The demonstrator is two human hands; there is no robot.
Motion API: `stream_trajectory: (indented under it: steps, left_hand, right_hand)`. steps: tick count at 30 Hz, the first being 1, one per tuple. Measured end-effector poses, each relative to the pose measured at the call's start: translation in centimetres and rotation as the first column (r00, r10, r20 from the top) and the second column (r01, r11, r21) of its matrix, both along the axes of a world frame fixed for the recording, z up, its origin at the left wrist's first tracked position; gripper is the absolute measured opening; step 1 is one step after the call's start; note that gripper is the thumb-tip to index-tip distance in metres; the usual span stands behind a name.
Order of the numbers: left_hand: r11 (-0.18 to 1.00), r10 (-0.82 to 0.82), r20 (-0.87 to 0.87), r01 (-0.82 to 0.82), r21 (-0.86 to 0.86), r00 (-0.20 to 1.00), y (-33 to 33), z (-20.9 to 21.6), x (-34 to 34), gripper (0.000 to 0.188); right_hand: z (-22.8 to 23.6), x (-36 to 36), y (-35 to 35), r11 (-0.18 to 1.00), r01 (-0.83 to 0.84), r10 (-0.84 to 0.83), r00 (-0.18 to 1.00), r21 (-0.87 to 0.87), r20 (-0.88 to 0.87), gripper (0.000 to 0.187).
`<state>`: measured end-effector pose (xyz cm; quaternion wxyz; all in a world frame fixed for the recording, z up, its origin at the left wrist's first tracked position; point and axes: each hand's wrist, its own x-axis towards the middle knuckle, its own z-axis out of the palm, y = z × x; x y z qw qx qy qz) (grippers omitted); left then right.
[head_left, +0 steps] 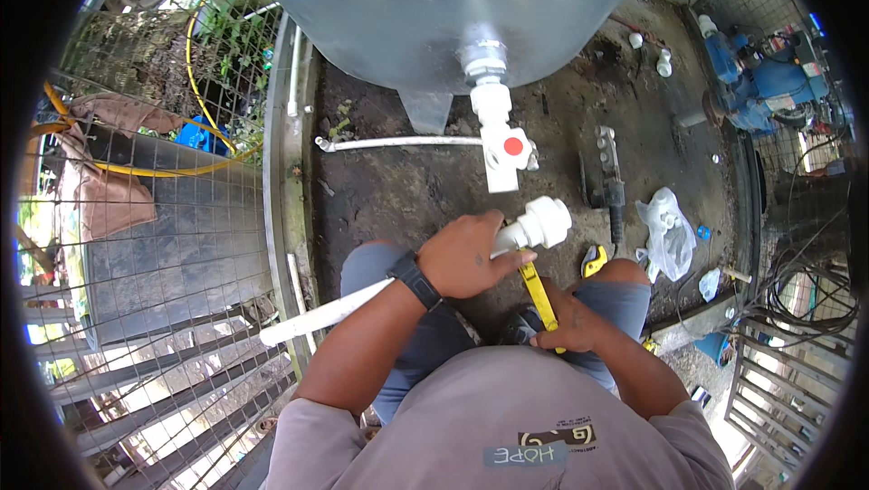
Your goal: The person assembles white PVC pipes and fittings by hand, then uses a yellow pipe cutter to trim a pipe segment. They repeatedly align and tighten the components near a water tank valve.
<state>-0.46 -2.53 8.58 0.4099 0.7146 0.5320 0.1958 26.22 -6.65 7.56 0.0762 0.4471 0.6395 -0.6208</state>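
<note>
My left hand point(460, 256) is wrapped round a white plastic pipe point(330, 311), which slants from lower left up to the right under my wrist. At its upper end sits a thick white pipe fitting point(545, 222). From the fitting's underside a yellow strip with dark marks point(540, 303), resembling a tape measure blade, runs down to my right hand point(573, 322), whose fingers are closed on it. My left thumb is at the strip's top end. Just beyond, a white valve with a red centre point(513, 147) hangs from the fitting on a large grey tank point(434, 19).
By my right knee lie a yellow-handled tool point(594, 261) and a clear plastic bag point(668, 237) with white fittings. A dark tool with a cord point(611, 173) rests on the soil. Wire mesh point(172, 246) stands at left, blue pumps point(769, 78) at far right.
</note>
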Motion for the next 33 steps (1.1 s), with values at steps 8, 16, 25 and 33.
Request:
stream_trajectory:
  steps: [8,16,25,33]
  left_hand:
    - [1.0,-0.005,0.025,0.005,-0.002,1.0,0.2,-0.2,-0.4,0.049]
    - [0.997,-0.013,0.012,0.013,-0.078,1.0,0.6,-0.6,-0.6,0.061]
    - [0.999,0.035,-0.013,-0.035,-0.041,0.999,0.8,-0.6,-0.2,0.059]
    - [0.998,0.014,-0.028,-0.015,-0.066,1.0,1.1,-0.1,-0.4,0.057]
  right_hand:
    - [0.3,-1.0,0.3,1.0,0.012,-0.011,1.0,-0.006,0.015,0.097]
    - [1.0,-1.5,1.1,0.993,0.006,-0.002,0.999,-0.12,0.033,0.096]
    - [0.1,-1.6,0.9,0.978,0.081,-0.088,0.996,-0.191,-0.026,0.105]
    - [0.4,-1.6,1.5,0.955,0.13,-0.163,0.981,-0.267,-0.103,0.104]
